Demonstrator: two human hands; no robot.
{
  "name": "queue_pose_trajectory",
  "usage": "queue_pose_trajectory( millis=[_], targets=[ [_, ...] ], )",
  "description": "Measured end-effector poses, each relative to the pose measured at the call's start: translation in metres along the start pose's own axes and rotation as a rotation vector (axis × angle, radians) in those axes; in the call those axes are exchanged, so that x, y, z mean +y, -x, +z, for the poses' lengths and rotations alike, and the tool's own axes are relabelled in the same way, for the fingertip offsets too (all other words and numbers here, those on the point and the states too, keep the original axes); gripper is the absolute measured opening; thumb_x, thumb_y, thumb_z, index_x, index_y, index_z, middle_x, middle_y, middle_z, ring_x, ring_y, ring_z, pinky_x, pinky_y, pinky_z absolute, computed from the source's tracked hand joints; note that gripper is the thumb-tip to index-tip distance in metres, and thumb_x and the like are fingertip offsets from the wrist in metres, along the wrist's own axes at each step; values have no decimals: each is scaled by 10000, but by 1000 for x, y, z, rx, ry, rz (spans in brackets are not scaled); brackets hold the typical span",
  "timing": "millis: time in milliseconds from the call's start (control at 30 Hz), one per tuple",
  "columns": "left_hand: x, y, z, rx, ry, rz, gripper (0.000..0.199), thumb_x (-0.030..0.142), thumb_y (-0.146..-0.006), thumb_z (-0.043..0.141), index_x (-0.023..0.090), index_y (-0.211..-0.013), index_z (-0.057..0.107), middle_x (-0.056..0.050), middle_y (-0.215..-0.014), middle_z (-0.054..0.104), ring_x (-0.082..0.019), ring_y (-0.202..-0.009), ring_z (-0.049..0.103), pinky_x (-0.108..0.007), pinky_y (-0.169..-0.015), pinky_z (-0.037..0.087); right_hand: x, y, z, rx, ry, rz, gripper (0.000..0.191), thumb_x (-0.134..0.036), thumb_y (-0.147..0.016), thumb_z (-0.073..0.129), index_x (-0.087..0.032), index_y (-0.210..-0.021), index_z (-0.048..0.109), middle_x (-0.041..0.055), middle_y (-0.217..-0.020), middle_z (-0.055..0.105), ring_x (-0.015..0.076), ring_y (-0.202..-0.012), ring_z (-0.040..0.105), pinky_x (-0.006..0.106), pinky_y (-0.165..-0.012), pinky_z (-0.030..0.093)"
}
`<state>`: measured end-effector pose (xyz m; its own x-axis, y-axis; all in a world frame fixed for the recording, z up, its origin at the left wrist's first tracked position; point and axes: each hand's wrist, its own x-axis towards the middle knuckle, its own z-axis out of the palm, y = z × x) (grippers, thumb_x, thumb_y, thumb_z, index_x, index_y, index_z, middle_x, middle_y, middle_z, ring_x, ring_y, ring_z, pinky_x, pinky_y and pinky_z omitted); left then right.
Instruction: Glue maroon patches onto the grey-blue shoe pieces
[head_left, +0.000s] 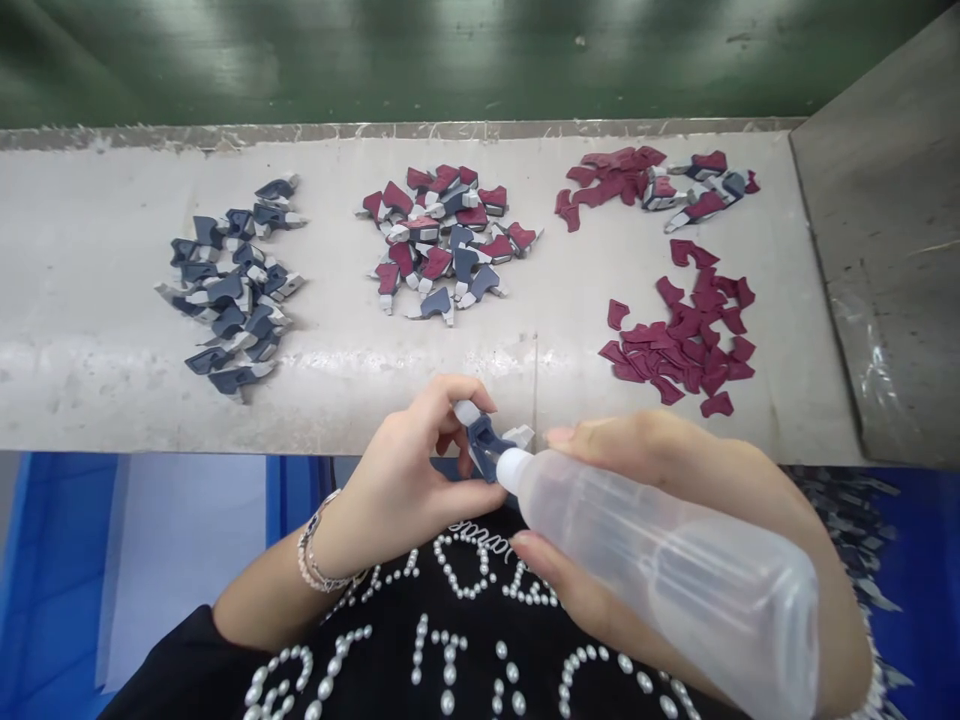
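Observation:
My left hand (pixel 420 460) pinches a small blue-grey and white plastic part (pixel 484 440) between thumb and fingers, just past the table's near edge. My right hand (pixel 637 450) is wrapped around a translucent squeeze bottle (pixel 675 560), tilted with its white cap (pixel 511 470) toward the part. The bottle's nozzle tip points into the hollow of the part; whether it touches I cannot tell. Beyond my hands lies a pile of similar parts with maroon pieces on them (pixel 435 262).
Blue-grey and white parts (pixel 232 290) form a pile at left. Loose maroon pieces (pixel 690 335) lie at right, more (pixel 615 175) behind them beside a few parts (pixel 705 200). A metal panel (pixel 892 250) bounds the right side. Blue bins (pixel 45 560) sit below the table (pixel 90 350).

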<state>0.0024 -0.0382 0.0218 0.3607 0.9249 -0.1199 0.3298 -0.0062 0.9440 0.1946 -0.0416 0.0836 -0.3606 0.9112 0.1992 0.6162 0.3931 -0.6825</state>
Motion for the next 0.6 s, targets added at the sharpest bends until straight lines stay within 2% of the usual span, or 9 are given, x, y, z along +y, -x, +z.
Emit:
queue_pose_trajectory(
  millis=[200, 400, 500, 600],
  targets=[
    [2, 1, 0, -14, -7, 20, 412, 77, -741, 701, 272, -1061, 531, 76, -724, 545, -80, -586, 535, -190, -573, 437, 2, -2, -1, 25, 90, -32, 270, -475, -892, 662, -254, -808, 533, -39, -639, 660, 116, -468, 618, 232, -391, 512],
    [3, 2, -1, -16, 22, 14, 506, 23, -677, 729, 269, -1071, 529, 67, -772, 561, -83, -614, 541, -199, -596, 444, 2, 0, -2, -40, 87, -53, 330, -474, -901, 638, -247, -691, 525, -18, -573, 621, 117, -426, 576, 249, -358, 487],
    [2, 1, 0, -13, 5, 17, 514, 7, -666, 725, 261, -1069, 534, 63, -785, 567, -82, -614, 539, -203, -602, 445, 2, 1, -3, -55, 53, -49, 330, -453, -908, 625, -250, -665, 533, -5, -607, 629, 130, -467, 599, 264, -398, 511],
    [3, 0, 0, -19, -2, 13, 497, 25, -683, 732, 254, -1075, 530, 53, -820, 582, -80, -618, 540, -203, -599, 444, 3, 3, -5, -103, 60, -42, 345, -463, -896, 629, -261, -632, 535, -16, -577, 615, 141, -440, 577, 301, -364, 478]
  ],
)
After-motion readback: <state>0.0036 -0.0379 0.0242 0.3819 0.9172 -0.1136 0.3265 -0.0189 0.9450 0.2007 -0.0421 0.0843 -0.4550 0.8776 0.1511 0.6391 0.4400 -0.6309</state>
